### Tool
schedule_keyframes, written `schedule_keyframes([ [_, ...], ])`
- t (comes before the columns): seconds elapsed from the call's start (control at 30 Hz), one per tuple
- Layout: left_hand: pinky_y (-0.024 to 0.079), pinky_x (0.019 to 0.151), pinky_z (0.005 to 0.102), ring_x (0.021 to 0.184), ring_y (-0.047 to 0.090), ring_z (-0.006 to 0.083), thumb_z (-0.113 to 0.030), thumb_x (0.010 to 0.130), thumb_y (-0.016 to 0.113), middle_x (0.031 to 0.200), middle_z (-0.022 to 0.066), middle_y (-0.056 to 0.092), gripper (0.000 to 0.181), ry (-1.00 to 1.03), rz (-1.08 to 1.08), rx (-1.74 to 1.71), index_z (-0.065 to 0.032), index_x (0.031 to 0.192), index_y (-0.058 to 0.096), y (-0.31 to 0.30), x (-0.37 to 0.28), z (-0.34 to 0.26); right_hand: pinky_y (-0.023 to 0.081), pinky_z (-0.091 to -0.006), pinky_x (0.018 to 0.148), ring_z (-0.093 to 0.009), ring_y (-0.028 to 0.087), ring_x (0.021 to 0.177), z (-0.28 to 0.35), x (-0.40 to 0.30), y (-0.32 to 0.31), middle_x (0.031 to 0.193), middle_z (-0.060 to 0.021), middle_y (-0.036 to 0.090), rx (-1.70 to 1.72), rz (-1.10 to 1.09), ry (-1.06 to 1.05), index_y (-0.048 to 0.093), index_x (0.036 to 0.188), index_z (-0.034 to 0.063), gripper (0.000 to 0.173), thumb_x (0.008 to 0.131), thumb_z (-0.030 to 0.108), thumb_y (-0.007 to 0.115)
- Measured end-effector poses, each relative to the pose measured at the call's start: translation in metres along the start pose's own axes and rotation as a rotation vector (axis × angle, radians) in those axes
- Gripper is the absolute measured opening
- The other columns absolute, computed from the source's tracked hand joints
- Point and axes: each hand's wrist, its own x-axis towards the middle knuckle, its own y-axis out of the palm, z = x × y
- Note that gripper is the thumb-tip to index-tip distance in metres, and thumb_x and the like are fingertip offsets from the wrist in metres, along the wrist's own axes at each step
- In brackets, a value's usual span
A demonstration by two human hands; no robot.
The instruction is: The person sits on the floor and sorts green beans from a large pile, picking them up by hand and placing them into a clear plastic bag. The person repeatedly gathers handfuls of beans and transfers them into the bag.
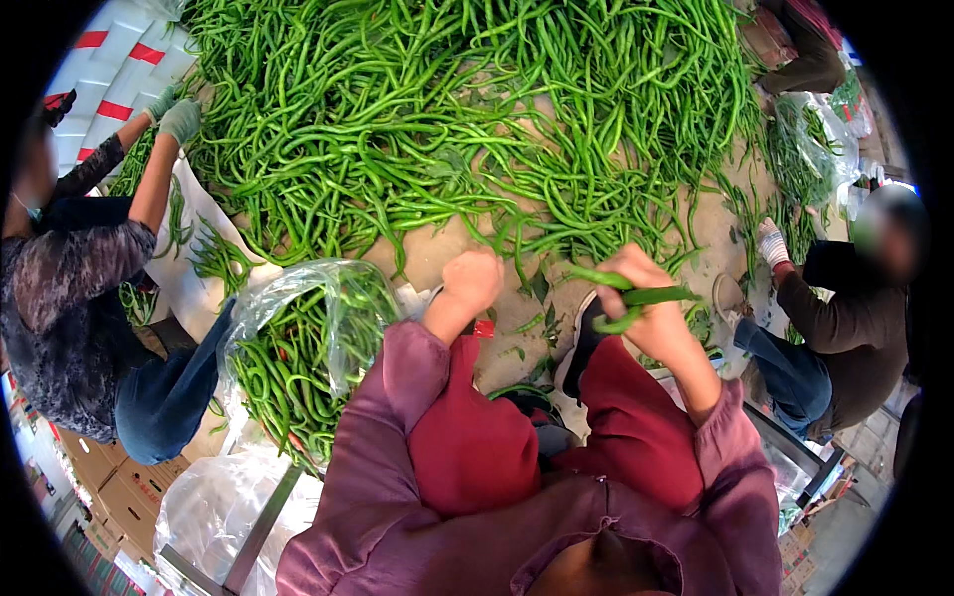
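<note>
A big heap of long green chili peppers lies on the ground in front of me. My right hand is closed around a few green peppers, whose ends stick out on both sides of the fingers. My left hand is held bent over the near edge of the heap, with its back to the camera; a blurred green pepper shows just above it, and whether the fingers grip it is hidden. To the left of my left arm stands a clear plastic bag filled with green peppers and a few reddish ones.
At the left a person with gloved hands reaches to the heap's edge; another person with a striped glove sits at the right. Cardboard boxes, an empty-looking clear bag and a metal frame bar are at lower left.
</note>
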Motion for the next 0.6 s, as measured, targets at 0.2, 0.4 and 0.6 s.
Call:
schedule_keyframes([
  [0.2, 0.051, 0.069, 0.0415, 0.073, 0.063, 0.0326, -0.024, 0.089, 0.051, 0.084, 0.0175, 0.065, 0.028, 0.443, -0.034, -0.365, 0.0021, 0.096, 0.058, -0.034, -0.017, -0.007, 0.046, -0.0381, 0.085, -0.033, 0.052, 0.102, -0.031, 0.039, 0.06, 0.105, -0.0132, 0.057, -0.269, 0.177, -0.207, 0.06, 0.106, 0.0061, 0.052, 0.056, -0.006, 0.068],
  [0.4, 0.048, 0.077, 0.038, 0.085, 0.059, 0.0309, -0.018, 0.087, 0.051, 0.096, 0.0173, 0.058, 0.027, 0.12, -0.15, -0.366, -0.0012, 0.107, 0.058, -0.037, 0.024, 0.049, 0.044, -0.0358, 0.072, -0.029, 0.051, 0.08, -0.058, 0.041, 0.053, 0.086, -0.0108, 0.055, -0.113, 0.151, -0.161, 0.057, 0.091, 0.0038, 0.024, 0.072, 0.007, 0.07],
  [0.6, 0.048, 0.08, 0.0418, 0.097, 0.05, 0.0351, -0.008, 0.071, 0.062, 0.112, 0.0163, 0.052, 0.033, 0.081, -0.515, 0.331, -0.0082, 0.103, 0.061, -0.018, 0.069, 0.11, 0.044, -0.0253, 0.062, -0.01, 0.053, 0.064, -0.059, 0.034, 0.042, 0.075, -0.0003, 0.055, 0.698, 0.005, 0.465, 0.053, 0.101, 0.004, 0.018, 0.088, 0.014, 0.062],
])
